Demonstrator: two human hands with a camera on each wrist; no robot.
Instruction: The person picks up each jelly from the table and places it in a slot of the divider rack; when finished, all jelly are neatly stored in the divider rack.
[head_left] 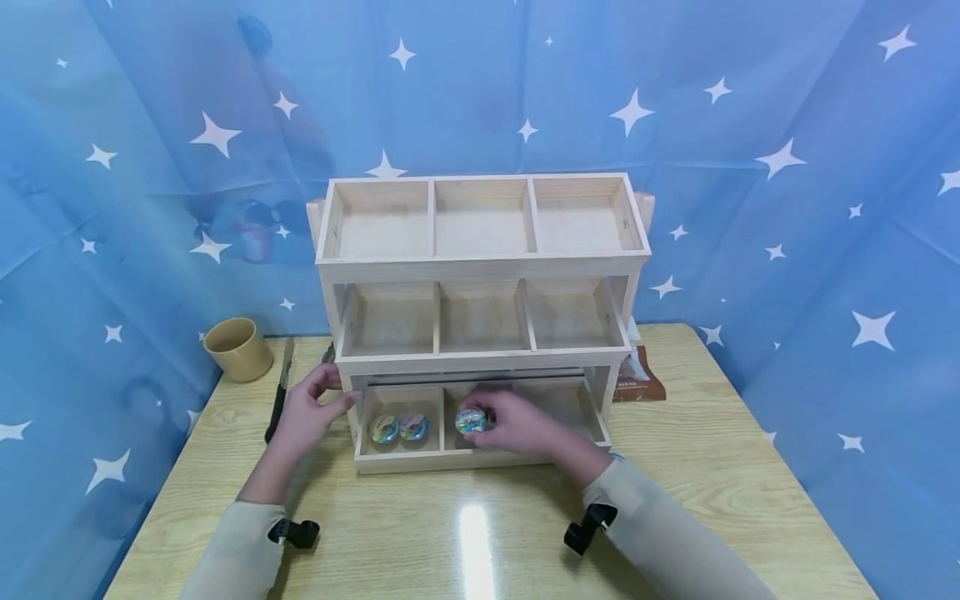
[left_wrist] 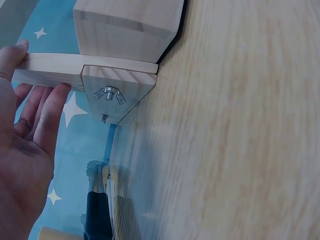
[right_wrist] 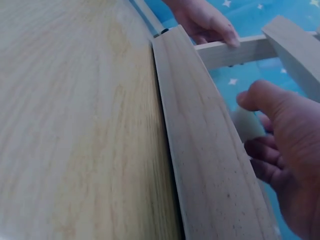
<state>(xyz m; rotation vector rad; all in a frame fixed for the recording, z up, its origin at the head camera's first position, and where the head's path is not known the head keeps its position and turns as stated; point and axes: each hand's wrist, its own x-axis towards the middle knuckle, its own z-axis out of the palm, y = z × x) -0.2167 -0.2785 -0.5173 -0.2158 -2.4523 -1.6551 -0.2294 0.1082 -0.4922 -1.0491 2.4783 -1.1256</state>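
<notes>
A three-tier wooden shelf rack (head_left: 483, 271) with divided trays stands on the table. My left hand (head_left: 309, 410) grips its left side post (left_wrist: 50, 62), thumb on one face and fingers on the other. In the bottom tray's left compartment sit two small round cups (head_left: 385, 429) with shiny, colourful lids. Over the front of the compartment to the right of them, my right hand (head_left: 517, 423) pinches a similar cup (head_left: 470, 420), lid facing the head camera. In the right wrist view the right hand's thumb and fingers (right_wrist: 272, 97) are behind the tray's front board (right_wrist: 200, 125), around a pale, blurred cup.
At the left back stands a tan mug (head_left: 240, 350), with a black-handled knife-like tool (head_left: 281, 392) lying beside it. A brown packet (head_left: 640, 379) lies behind the rack's right side. The upper trays have three compartments each. Blue star-patterned cloth (head_left: 480, 83) hangs around the table (head_left: 405, 533).
</notes>
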